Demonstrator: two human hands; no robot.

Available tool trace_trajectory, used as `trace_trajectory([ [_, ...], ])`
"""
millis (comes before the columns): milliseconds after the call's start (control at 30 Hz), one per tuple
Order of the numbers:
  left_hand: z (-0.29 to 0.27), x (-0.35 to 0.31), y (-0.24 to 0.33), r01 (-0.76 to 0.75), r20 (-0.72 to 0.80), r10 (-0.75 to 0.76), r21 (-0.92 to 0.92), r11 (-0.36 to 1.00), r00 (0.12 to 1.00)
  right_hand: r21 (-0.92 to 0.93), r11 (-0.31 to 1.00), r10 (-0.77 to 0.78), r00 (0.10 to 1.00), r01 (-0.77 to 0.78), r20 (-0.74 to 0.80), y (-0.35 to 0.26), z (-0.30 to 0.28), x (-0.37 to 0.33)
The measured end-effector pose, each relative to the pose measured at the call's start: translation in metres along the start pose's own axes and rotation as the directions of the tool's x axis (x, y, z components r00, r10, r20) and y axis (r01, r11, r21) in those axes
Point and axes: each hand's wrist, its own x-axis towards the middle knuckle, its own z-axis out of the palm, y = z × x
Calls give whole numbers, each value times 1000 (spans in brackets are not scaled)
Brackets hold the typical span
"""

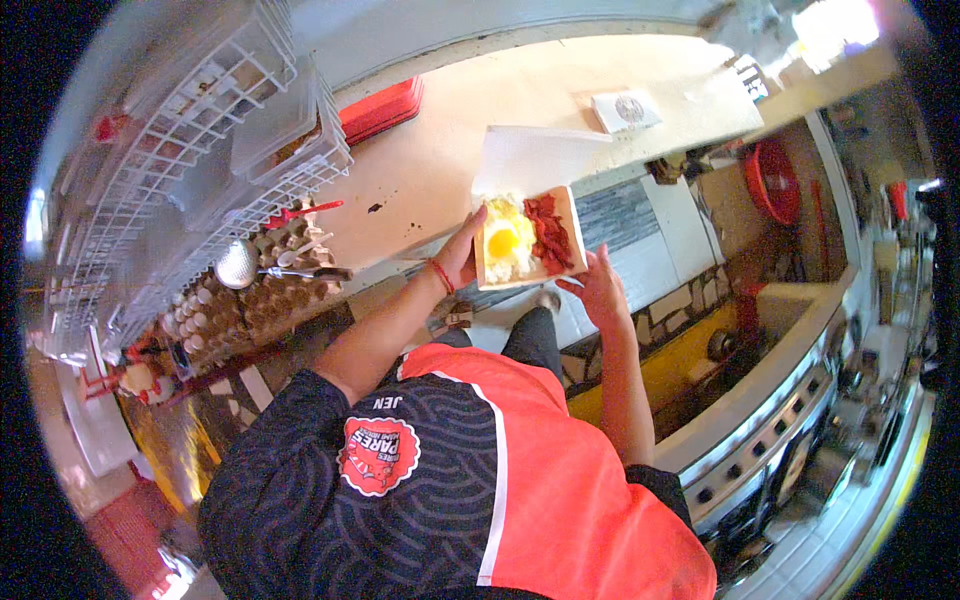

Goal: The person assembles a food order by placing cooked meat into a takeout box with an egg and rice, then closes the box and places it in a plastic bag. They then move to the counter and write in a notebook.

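You have an open paper box (577,226) of food just off the near edge of the counter (420,175). Its lid (530,150) is folded back toward the counter, hiding part of that edge. Inside, a fried egg (503,240) with a bright yellow yolk lies on white rice (504,269), and reddish strips of meat (548,238) fill the right side.

Your left hand (462,252) grips the box's left side, thumb at the rim, the other fingers mostly hidden; a red band (443,277) circles that wrist. Your right hand (602,292) is at the near right corner, fingers spread wide; you cannot tell here whether they touch it.

On the counter are red trays (382,112) toward the left and a small white box (627,111) toward the right. Left of the counter, a wire rack (322,150) crowds in, with egg trays (262,335) and a skimmer (237,266) nearer you. Right of the counter is a red basin (772,182); the stove (745,450) is nearer you on that side.
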Motion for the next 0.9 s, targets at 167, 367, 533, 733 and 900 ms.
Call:
trace_trajectory([
  [167,-63,94,10,-241,-282,360,380,893,889,-110,987,135,976,-117,170,-17,-21,150],
  [367,-105,145,35,183,-209,824,974,130,526,-375,918,202,964,-126,171,-35,-45,240],
  [533,-97,105,52,61,-487,658,827,559,574,-489,830,-172,958,266,229,-126,4,273],
  [733,-72,62,33,0,-539,573,729,685,618,-775,534,-66,930,338,361,-184,77,262],
  [900,-61,64,14,-78,-422,721,833,547,549,-811,364,-155,889,457,431,-141,48,220],
])
